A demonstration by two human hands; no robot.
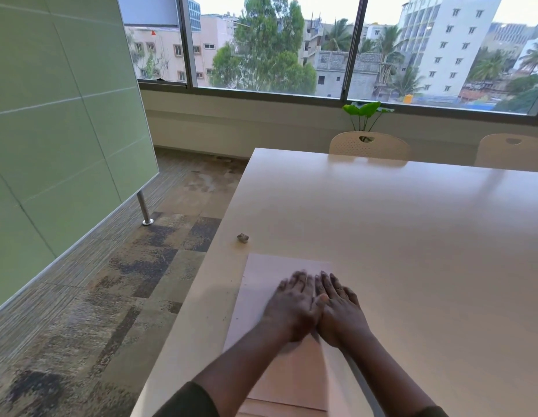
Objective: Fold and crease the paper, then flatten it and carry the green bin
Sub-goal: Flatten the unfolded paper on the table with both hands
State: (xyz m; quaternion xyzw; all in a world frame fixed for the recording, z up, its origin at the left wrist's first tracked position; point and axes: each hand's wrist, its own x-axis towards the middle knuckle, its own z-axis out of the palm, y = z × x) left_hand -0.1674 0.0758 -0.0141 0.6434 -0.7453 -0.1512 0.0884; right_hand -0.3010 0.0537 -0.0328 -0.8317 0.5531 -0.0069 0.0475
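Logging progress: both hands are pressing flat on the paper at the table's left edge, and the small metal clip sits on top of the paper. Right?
Not quite. In the head view, both hands, left and right, do press the paper, but the small metal clip sits on the bare table beyond the paper.

hands: you've got two on the table, left hand (pixel 291 308) and right hand (pixel 340 311), both pressed flat side by side on the paper

paper: one sheet (pixel 258 296) under your palms, near the table's left edge

tables: one, the big pale table (pixel 412 236)

small metal thing: one, the little clip-looking object (pixel 243 237) just past the paper's far corner; can't tell what it is

chairs: two, chair (pixel 369 146) and second chair (pixel 511 152) at the far side

plants: one leafy plant (pixel 365 111) behind the chairs

sleeves: two dark cuffs at the bottom edge

green panel: one, the panel (pixel 57 130) on your left
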